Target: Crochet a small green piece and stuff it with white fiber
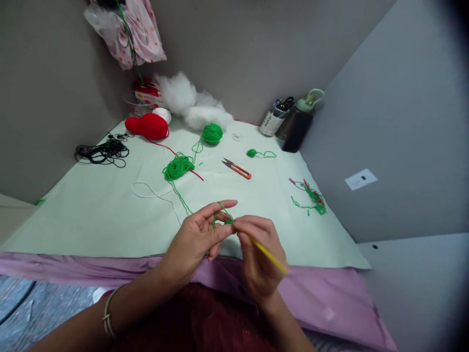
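Note:
My left hand (200, 232) pinches a small piece of green crochet work (229, 222) between thumb and fingers. A strand of green yarn (182, 199) runs over its raised index finger and back to a loose green yarn bundle (178, 167) on the table. In my right hand (260, 249) is a yellow-handled crochet hook (269, 255), held like a pencil. Its tip meets the green piece, where my fingertips hide it. Both hands are close together above the table's front edge.
Orange thread snips (237, 168) lie beyond my hands. Further back are a green yarn ball (212, 133), red yarn (148, 125) and white stuffing (208, 117). Black cord (104, 150) sits left, yarn scraps (315, 198) right. A phone (297, 133) leans on a bottle (307, 101) beside a pen cup (271, 122).

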